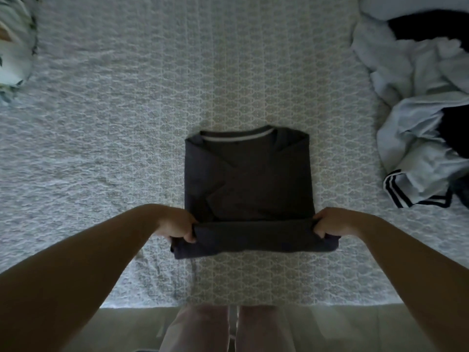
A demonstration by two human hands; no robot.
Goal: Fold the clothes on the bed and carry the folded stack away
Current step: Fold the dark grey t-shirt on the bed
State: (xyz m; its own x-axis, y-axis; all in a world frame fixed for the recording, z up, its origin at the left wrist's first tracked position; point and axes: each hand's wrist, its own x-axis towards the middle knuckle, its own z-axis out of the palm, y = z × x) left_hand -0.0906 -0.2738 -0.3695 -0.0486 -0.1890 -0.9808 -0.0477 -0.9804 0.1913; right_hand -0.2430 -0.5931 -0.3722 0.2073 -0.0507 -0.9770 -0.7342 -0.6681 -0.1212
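No readable text, labels, brands, numbers or signs anywhere: not on the clothes, not on the bedspread.

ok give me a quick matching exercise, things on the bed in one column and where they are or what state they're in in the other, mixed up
Things:
1. dark shirt
2. clothes pile
3. pillow
4. left hand

Place or state:
A. far left edge of the bed
B. gripping the shirt's near left corner
C. partly folded, middle of the bed
D. unfolded heap on the right

Pairs: 1-C, 2-D, 3-A, 4-B
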